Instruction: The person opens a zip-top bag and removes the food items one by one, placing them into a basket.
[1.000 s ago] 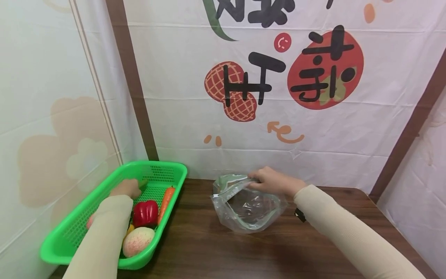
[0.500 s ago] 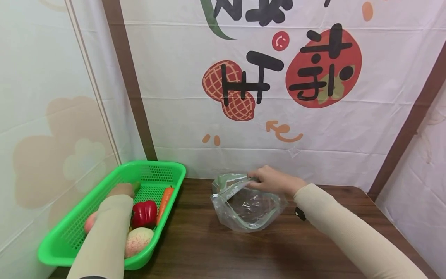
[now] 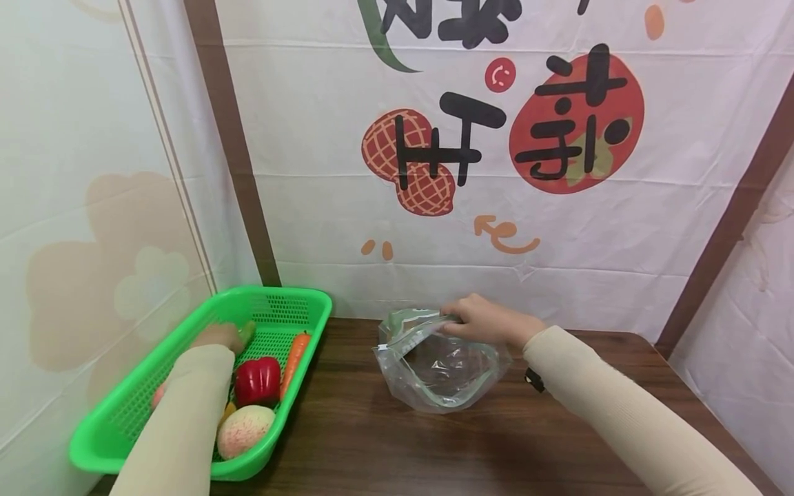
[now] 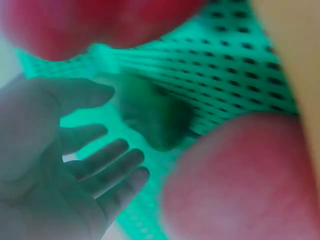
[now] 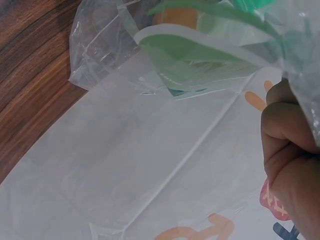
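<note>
My left hand (image 3: 214, 337) is down in the green basket (image 3: 93, 441), its fingers straight and spread in the left wrist view. Just off the fingertips lies a green pepper-like vegetable (image 4: 157, 115), blurred; part of a green item (image 3: 248, 333) shows beside the hand in the head view. A pink round fruit (image 4: 245, 175) lies close by. With curled fingers, my right hand (image 3: 486, 322) pinches the upper edge of a clear zip bag (image 3: 403, 379). The bag's mouth gapes towards me and a white slider (image 3: 382, 347) sits at its left corner.
Also in the basket are a red bell pepper (image 3: 257, 381), a carrot (image 3: 295, 362), a pale speckled peach-like fruit (image 3: 246, 432) and something yellow, mostly hidden. A wooden table (image 3: 372, 455) carries basket and bag. A printed curtain (image 3: 322, 227) hangs behind.
My left hand shifts a little to the left within the basket, and its sleeve moves with it. My right hand and the bag stay in place.
</note>
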Tool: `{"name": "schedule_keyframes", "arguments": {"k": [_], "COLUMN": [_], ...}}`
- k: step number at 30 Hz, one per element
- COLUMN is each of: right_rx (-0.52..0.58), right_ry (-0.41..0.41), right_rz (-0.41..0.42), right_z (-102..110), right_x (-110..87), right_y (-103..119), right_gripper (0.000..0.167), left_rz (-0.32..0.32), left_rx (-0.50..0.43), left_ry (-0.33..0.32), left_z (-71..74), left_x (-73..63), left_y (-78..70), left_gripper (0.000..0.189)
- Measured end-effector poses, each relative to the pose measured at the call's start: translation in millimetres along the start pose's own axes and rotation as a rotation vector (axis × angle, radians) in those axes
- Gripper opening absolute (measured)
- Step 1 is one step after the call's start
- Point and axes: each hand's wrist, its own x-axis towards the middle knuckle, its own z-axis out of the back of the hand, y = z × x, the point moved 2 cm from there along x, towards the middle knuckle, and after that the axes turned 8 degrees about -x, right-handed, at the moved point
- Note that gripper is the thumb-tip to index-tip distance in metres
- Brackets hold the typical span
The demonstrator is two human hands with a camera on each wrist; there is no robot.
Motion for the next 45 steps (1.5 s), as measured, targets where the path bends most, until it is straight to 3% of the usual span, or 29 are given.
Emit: {"name": "schedule_keyframes", "arguments": {"k": [3, 6, 10, 12, 22, 28, 38, 45], "right_rx": [-0.006, -0.010, -0.017, -0.018, -0.065, -0.050, -0.043, -0.036], "right_ry": [-0.004, 0.000, 0.007, 0.007, -0.047, -0.026, -0.028, -0.029], "right_rz": [0.005, 0.009, 0.005, 0.003, 0.017, -0.031, -0.041, -0.032], "right_z": [2, 4, 4, 4, 5, 6, 7, 7], "right_x": [0.0, 0.7, 2.6, 2.9, 2.2, 1.3, 2.0, 2.3], "right_y": [1, 3, 5, 7, 7, 8, 9, 8], "right_gripper": [0.020, 0.022, 0.024, 0.025, 0.025, 0.024, 0.021, 0.020], "left_rz": [-0.029, -0.114, -0.227, -0.273, -0.485, -0.589, -0.944, -1.171], "left_rx": [0.010, 0.048, 0.085, 0.089, 0.155, 0.168, 0.102, 0.093], "left_ry": [0.015, 0.037, 0.046, 0.037, -0.051, -0.102, -0.081, -0.120], "left_z": [2.5, 7.7, 13.8, 16.7, 35.8, 40.7, 30.6, 18.1], "left_x": [2.1, 4.4, 1.9, -1.7, -36.1, -60.1, -92.8, -113.0], "left_y": [-7.3, -23.3, -45.2, -56.3, -113.8, -143.7, -192.2, -225.0], "left_gripper": [0.048, 0.033, 0.049, 0.048, 0.037, 0.031, 0.019, 0.019]}}
